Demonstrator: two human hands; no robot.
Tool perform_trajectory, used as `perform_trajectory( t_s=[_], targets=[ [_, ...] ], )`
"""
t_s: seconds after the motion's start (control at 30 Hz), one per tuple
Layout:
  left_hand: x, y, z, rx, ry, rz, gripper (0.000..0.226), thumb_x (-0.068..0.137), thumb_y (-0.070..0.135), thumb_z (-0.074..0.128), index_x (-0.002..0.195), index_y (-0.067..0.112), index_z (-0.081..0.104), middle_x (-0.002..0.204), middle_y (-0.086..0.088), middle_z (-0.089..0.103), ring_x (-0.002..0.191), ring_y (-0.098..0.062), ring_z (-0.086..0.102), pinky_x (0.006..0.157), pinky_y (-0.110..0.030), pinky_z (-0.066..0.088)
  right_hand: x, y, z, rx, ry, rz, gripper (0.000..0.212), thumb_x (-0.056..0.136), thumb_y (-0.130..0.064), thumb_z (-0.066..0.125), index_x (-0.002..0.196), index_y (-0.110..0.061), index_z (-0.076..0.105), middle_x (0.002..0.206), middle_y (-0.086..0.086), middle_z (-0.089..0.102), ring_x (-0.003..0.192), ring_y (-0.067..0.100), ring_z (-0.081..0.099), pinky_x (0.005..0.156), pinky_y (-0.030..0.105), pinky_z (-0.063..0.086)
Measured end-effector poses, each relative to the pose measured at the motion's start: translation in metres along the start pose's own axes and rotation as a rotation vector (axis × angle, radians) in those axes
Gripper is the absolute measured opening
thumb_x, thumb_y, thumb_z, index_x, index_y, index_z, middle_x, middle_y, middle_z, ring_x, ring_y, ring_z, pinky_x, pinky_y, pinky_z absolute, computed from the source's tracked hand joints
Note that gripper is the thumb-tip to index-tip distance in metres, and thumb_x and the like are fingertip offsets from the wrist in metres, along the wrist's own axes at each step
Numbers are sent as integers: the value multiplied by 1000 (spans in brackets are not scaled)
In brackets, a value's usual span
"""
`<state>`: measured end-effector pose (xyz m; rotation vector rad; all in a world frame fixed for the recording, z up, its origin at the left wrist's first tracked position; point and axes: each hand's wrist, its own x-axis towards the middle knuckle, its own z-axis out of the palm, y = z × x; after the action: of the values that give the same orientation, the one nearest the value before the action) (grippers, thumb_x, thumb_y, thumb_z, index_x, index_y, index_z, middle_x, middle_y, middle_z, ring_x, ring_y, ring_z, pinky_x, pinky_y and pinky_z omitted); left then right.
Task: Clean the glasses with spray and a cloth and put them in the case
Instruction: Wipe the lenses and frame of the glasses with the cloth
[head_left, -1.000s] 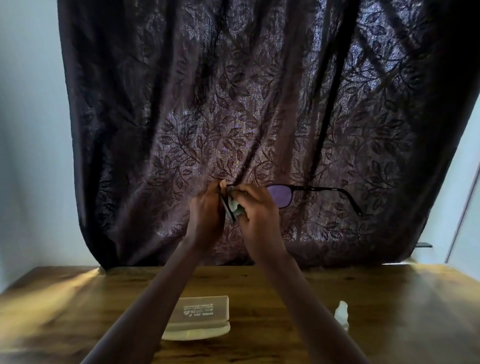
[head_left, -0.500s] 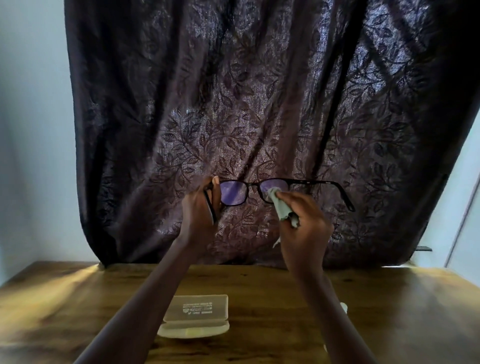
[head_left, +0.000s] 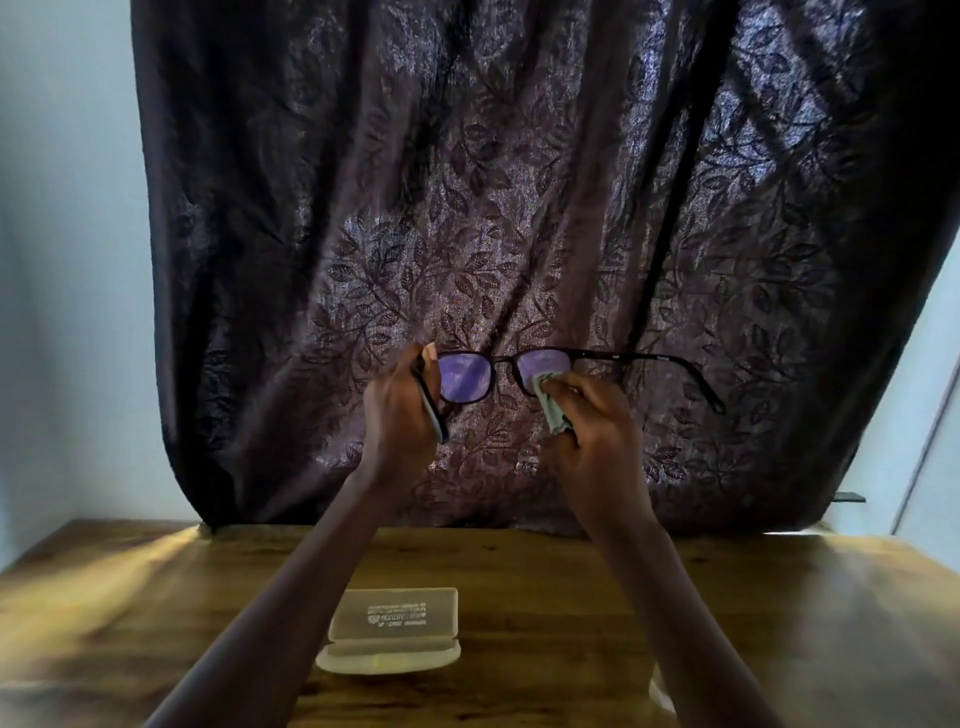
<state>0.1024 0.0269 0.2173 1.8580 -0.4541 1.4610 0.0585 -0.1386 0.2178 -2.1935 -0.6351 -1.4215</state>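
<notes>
Dark-framed glasses (head_left: 466, 376) with purple-tinted lenses are held up in front of the curtain, arms unfolded. My left hand (head_left: 402, 410) grips them at the left hinge, with the left arm running down across its palm. My right hand (head_left: 592, 421) pinches a pale green cloth (head_left: 551, 408) against the right lens, covering its lower part. The right arm of the glasses sticks out free to the right. An open translucent case (head_left: 395, 626) lies on the table below my hands. A white spray bottle (head_left: 661, 693) shows only as a sliver behind my right forearm.
A wooden table (head_left: 545, 582) spans the lower view. A dark leaf-patterned curtain (head_left: 493, 208) hangs right behind it. Pale walls flank the curtain on both sides, with a small shelf edge (head_left: 849, 498) at the right.
My right hand slid the cloth from the left lens to the right lens, uncovering the left lens. The glasses turned to face me more squarely. My left hand kept its hold.
</notes>
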Motion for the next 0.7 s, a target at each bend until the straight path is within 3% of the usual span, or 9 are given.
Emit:
perform_trajectory(
  t_s=[0.17,0.3,0.37,0.43,0.53,0.63,0.7],
  targets=[
    [2,7,3,-15,61,56,34,93,17,31,63,7,45,47,21,20,36,6,20,36,-12,21,17,-3,-2,-35,127,73,32,68,19,64,99,18,63,96,29,65,89,41,62,78,30,50],
    [4,15,2,-12,61,92,30,92,19,29,63,16,38,48,21,19,37,8,18,37,-7,23,21,-10,4,90,137,78,34,68,22,61,101,14,64,99,26,66,92,36,64,84,25,46],
    [4,12,0,-15,42,96,33,94,16,34,61,22,30,48,21,20,30,2,21,37,-4,21,14,-8,4,121,93,46,36,64,23,62,98,12,66,97,24,67,91,34,64,84,27,49],
    [2,7,-1,-48,22,57,42,93,12,36,57,30,25,47,20,22,33,-1,37,36,-6,19,8,-2,1,106,37,34,38,58,26,63,94,12,68,94,24,67,89,35,64,84,23,46],
    [0,6,-2,-48,16,60,45,91,6,37,57,32,22,46,19,19,39,5,41,36,-7,19,7,3,-3,9,30,48,38,57,25,66,94,14,66,93,27,66,90,40,62,84,20,42],
    [-2,8,0,-46,8,84,42,90,3,37,56,24,26,48,20,17,35,1,36,37,-9,19,13,-1,-1,-31,135,54,34,63,22,60,96,17,64,94,28,67,89,40,62,86,24,36],
    [-3,11,1,-43,7,63,32,92,9,34,61,19,33,47,16,20,33,1,22,40,-19,17,15,-5,2,1,164,82,37,65,24,60,100,15,64,97,26,67,91,39,62,87,19,36]
  ],
)
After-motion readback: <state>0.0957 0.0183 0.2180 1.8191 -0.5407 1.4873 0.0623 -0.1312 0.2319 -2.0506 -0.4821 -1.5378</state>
